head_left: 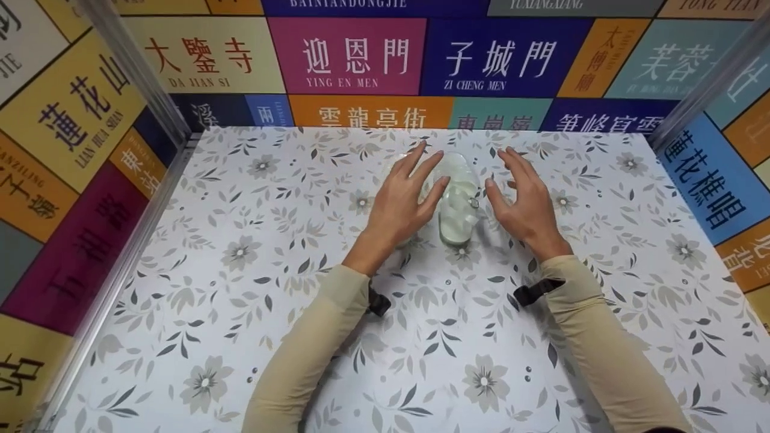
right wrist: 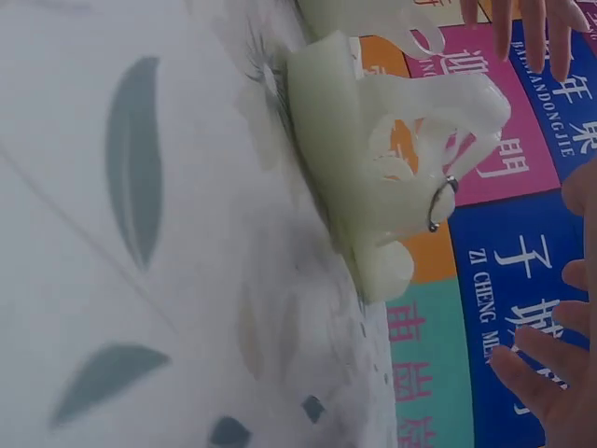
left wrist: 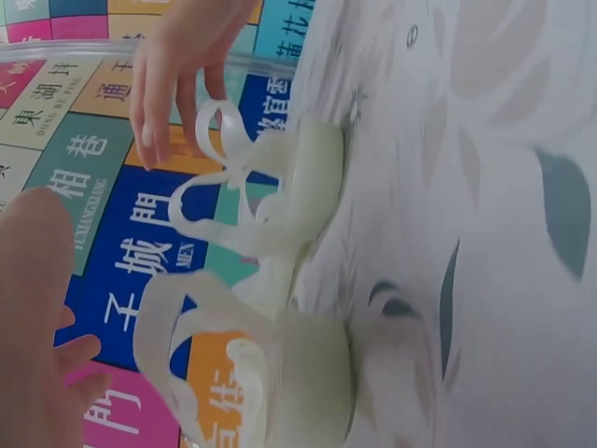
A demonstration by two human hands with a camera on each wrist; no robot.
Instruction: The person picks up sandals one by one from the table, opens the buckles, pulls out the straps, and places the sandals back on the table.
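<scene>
A pair of pale green sandals stands upright on the table, heels toward me. The right sandal (head_left: 458, 222) shows strappy uppers with a small metal ring, which also appears on the nearer sandal (right wrist: 326, 131) in the right wrist view. My left hand (head_left: 404, 195) hovers over the left sandal (left wrist: 312, 373) and hides most of it in the head view; its fingers are spread and hold nothing. To the right of the right sandal, my right hand (head_left: 524, 198) hangs in the air with relaxed fingers, apart from it.
A white tabletop (head_left: 240, 337) with a grey floral print lies under the sandals. Colourful panels (head_left: 349, 57) with lettering stand behind and on both sides, joined by metal corner posts (head_left: 150, 90).
</scene>
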